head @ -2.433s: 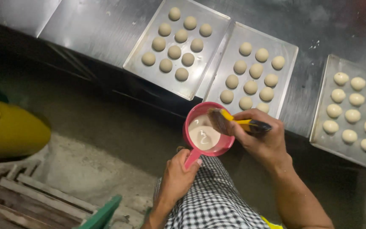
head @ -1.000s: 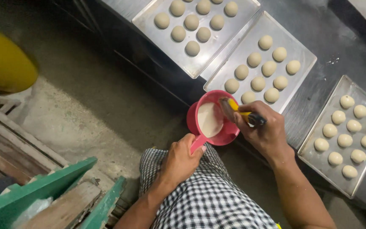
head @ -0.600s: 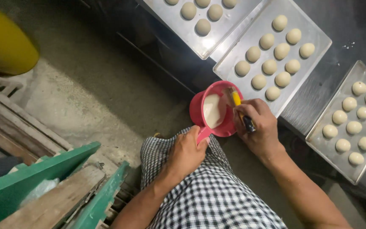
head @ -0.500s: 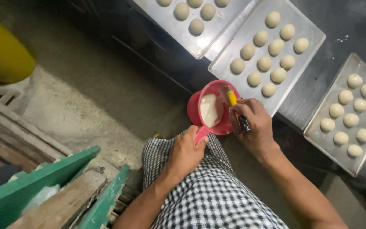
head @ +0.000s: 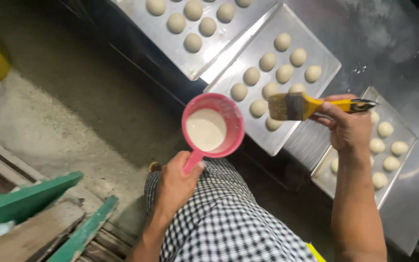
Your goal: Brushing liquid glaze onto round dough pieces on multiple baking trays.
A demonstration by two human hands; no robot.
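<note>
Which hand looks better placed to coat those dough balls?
Probably the right hand: it holds the yellow brush, bristles hanging over the middle tray. The left hand is busy holding the pink cup by its handle.

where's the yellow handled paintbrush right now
In the head view, the yellow-handled flat brush is in the right hand, bristles over the middle steel tray, right of the pink plastic cup.

There are no packages, labels, signs or screens to see here.
</note>
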